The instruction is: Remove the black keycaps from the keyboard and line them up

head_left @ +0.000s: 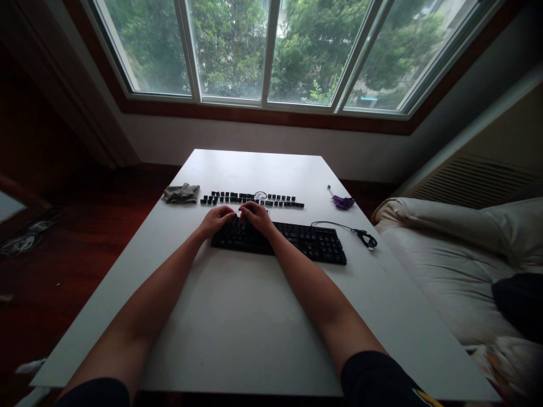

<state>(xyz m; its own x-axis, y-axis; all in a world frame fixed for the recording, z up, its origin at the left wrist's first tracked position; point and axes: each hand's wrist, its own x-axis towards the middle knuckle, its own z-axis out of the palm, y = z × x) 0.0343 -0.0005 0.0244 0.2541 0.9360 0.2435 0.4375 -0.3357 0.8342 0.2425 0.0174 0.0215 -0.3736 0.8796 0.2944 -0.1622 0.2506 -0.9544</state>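
Observation:
A black keyboard lies across the middle of a white table. Both my hands meet over its far left end. My left hand rests at the keyboard's upper left corner with fingers curled. My right hand is beside it, fingers bent and pinched towards the left hand; what they hold is too small to make out. Rows of loose black keycaps lie just beyond the hands, with a thin wire ring among them.
A crumpled grey cloth lies at the left end of the keycap rows. A purple-handled tool sits at the right. The keyboard's cable and plug trail near the right table edge. A bed stands right of the table; a window is behind.

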